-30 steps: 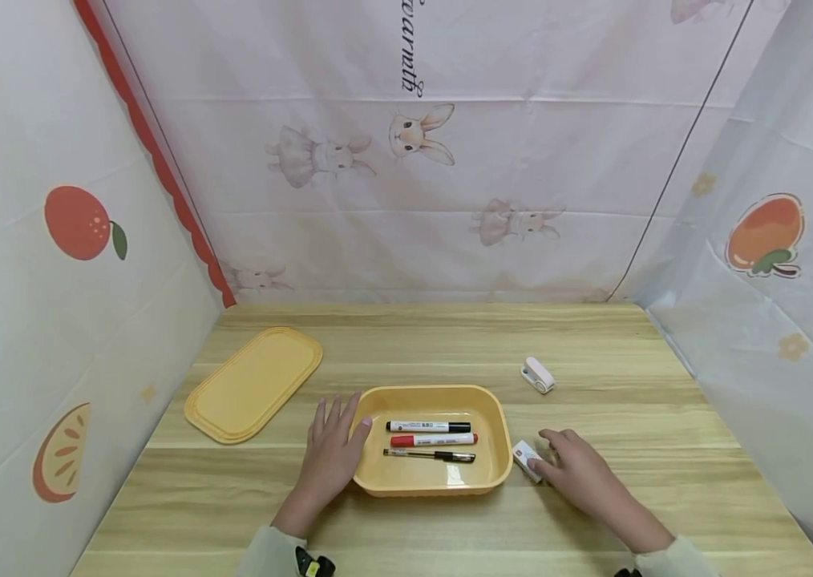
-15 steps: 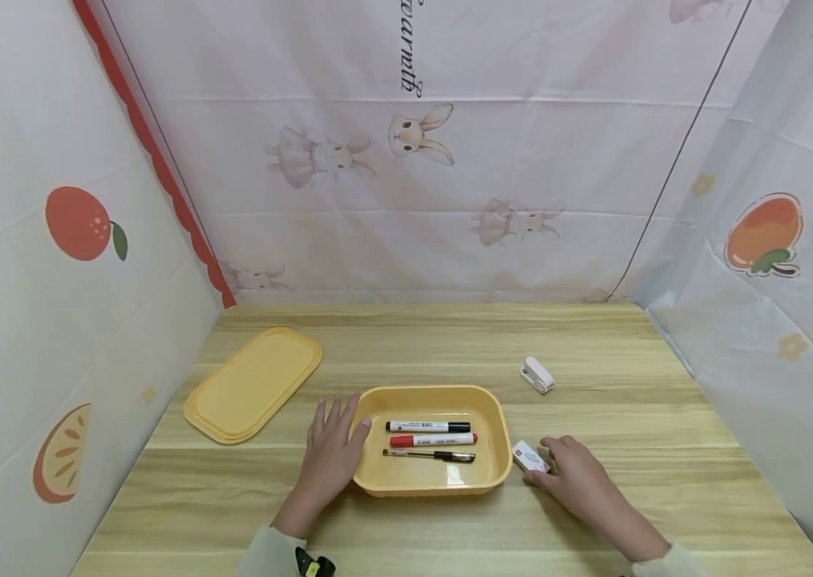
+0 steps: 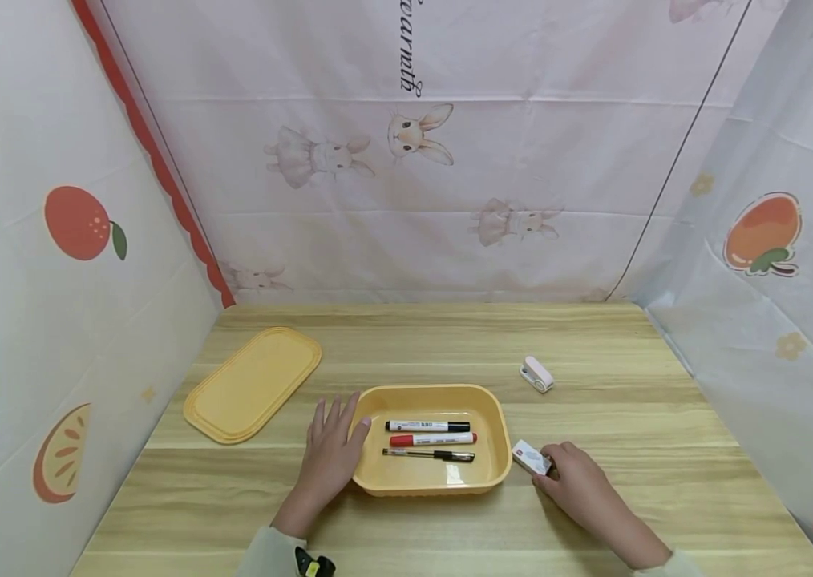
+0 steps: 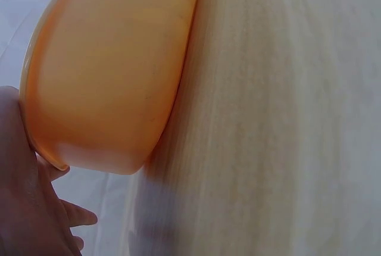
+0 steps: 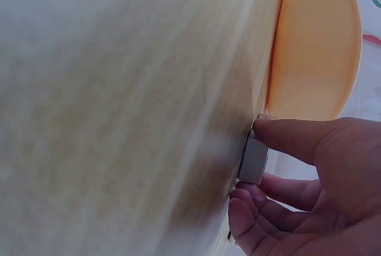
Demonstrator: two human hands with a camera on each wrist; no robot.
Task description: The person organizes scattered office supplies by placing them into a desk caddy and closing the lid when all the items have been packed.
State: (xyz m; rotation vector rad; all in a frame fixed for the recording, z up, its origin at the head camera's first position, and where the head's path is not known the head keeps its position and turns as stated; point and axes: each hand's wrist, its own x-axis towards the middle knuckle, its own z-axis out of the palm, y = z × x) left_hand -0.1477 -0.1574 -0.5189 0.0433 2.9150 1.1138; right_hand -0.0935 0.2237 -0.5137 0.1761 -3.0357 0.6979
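Observation:
My left hand (image 3: 330, 453) rests against the left rim of a yellow plastic bin (image 3: 435, 489), its fingers spread and straight. The left wrist view has the bin's outer wall (image 4: 113, 77) beside that hand. Inside the bin lie a black-capped marker (image 3: 426, 426), a red-capped marker (image 3: 433, 439) and a black pen (image 3: 428, 455). Just right of the bin, my right hand (image 3: 580, 485) pinches a small white box (image 3: 530, 457) with printing on top. In the right wrist view, thumb and fingers hold opposite sides of the box (image 5: 255, 159), low over the table.
A yellow lid (image 3: 253, 385) lies flat at the table's left. Behind my right hand sits a small white stapler-like object (image 3: 537, 374). Printed cloth walls (image 3: 406, 240) enclose the wooden table (image 3: 435, 344) at the back and both sides.
My right fingers have drawn back to the right end of the white box and now pinch it; more of its top shows, and it is turned slightly. The left hand and bin stay put.

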